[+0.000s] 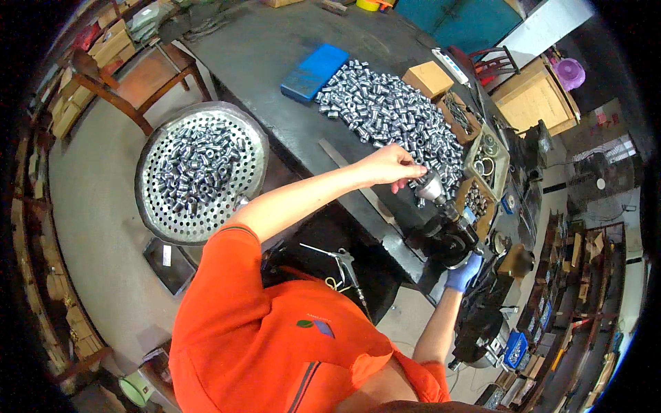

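Observation:
My left hand point(394, 167), bare, reaches over the dark workbench point(268, 62) with thumb and fingers pinched together. Its fingertips are at the silver cone-shaped nose point(430, 186) of a small black bench machine point(451, 237). What they pinch is too small and covered to make out. In a blue glove, my right hand point(464, 273) is closed at the near end of that machine; the part in its grip is hidden. Behind the left hand spreads a big heap of short metal sleeves point(392, 103). More sleeves point(196, 168) lie in a round perforated metal pan point(153, 206) on the left.
A blue flat box point(313, 72) and a cardboard box point(427, 78) border the heap. Trays of rings point(487, 162) and small parts point(476, 199) stand beyond the machine. An air blow gun point(344, 265) hangs at the bench's near edge. A wooden chair point(148, 79) is far left.

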The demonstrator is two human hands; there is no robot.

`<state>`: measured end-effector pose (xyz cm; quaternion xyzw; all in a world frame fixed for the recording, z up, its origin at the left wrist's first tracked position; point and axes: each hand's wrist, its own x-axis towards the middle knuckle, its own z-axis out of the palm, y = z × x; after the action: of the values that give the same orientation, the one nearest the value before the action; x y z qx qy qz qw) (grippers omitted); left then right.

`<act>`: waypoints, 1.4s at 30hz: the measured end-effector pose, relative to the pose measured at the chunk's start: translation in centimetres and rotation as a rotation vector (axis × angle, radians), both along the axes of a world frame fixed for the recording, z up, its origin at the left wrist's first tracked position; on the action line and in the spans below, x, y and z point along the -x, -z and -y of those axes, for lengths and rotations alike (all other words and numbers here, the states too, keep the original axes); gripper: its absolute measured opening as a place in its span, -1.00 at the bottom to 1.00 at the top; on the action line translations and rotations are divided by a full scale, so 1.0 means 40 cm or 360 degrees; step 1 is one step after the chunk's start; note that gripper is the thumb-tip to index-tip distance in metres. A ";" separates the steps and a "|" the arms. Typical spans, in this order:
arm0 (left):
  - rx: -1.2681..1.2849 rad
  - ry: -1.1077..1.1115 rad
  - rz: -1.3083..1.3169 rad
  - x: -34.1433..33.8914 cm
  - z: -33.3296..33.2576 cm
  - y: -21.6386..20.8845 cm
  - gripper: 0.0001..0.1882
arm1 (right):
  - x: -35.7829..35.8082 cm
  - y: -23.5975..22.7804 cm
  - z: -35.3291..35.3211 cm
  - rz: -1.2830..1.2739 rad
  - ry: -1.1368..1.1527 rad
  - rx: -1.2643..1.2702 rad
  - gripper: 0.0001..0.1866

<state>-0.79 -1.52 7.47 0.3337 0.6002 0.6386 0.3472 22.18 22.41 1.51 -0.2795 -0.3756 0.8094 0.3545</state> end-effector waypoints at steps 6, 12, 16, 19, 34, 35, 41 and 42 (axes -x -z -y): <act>0.0280 -0.0190 -0.0227 0.068 0.244 0.041 -0.61 | -0.007 -0.136 -0.134 -0.0093 0.0135 -0.0449 -0.77; 0.0953 -0.1157 -0.0501 0.058 0.733 0.104 -0.64 | -0.124 -0.168 0.034 -0.0332 0.0172 -0.0546 -0.61; 0.1887 -0.1267 -0.1710 0.061 0.791 0.072 -0.80 | -0.169 -0.062 0.080 -0.0102 0.0283 -0.0301 -0.64; 0.1252 -0.1262 -0.1815 0.098 0.676 0.087 -0.82 | -0.122 0.016 0.051 0.0133 0.0332 -0.0078 -0.72; 0.0643 0.0344 -0.1856 -0.093 -0.286 0.303 -0.78 | -0.085 0.066 0.012 -0.0002 0.0317 -0.0109 -0.78; 0.0648 0.0415 -0.2330 -0.066 -0.304 0.393 -0.75 | -0.072 0.054 0.026 0.0032 0.0319 -0.0144 -0.77; 0.0452 -0.0264 -0.1541 -0.065 -0.192 0.305 -0.80 | -0.107 0.055 0.036 -0.0054 0.0312 -0.0026 -0.73; 0.0285 -0.0297 -0.0850 -0.088 -0.134 0.154 -0.81 | -0.122 0.078 0.018 -0.0064 0.0314 0.0059 -0.71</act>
<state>2.72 3.85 1.31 0.4014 0.7523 0.5019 0.1449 27.06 21.69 -1.59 -0.3055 -0.3239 0.7828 0.4348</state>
